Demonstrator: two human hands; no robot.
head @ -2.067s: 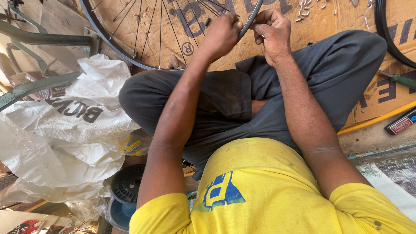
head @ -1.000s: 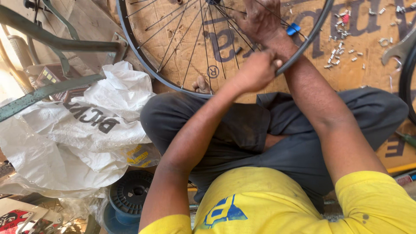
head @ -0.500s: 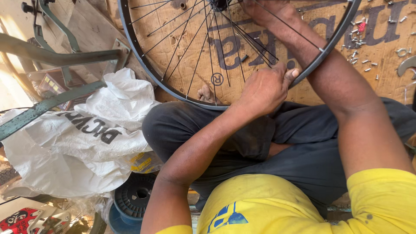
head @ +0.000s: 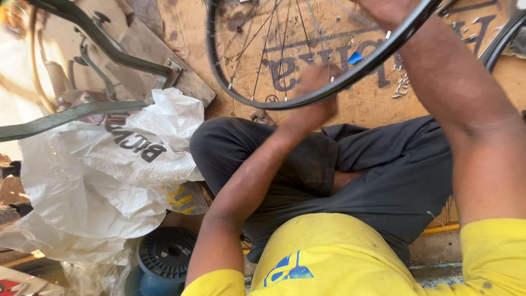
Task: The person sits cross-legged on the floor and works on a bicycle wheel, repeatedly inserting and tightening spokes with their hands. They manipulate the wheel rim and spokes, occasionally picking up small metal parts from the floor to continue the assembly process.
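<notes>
We are sitting cross-legged on the floor, holding a black spoked bicycle wheel rim upright over a brown cardboard sheet at the far side. Our left hand is reaching behind the rim's near edge among the spokes, blurred, so we cannot tell its grip. Our right hand is touching the rim at the far right, mostly cropped. A crumpled white plastic bag is lying to the left.

A black-rimmed bicycle wheel with thin spokes — held upright above the crossed legs.
</notes>
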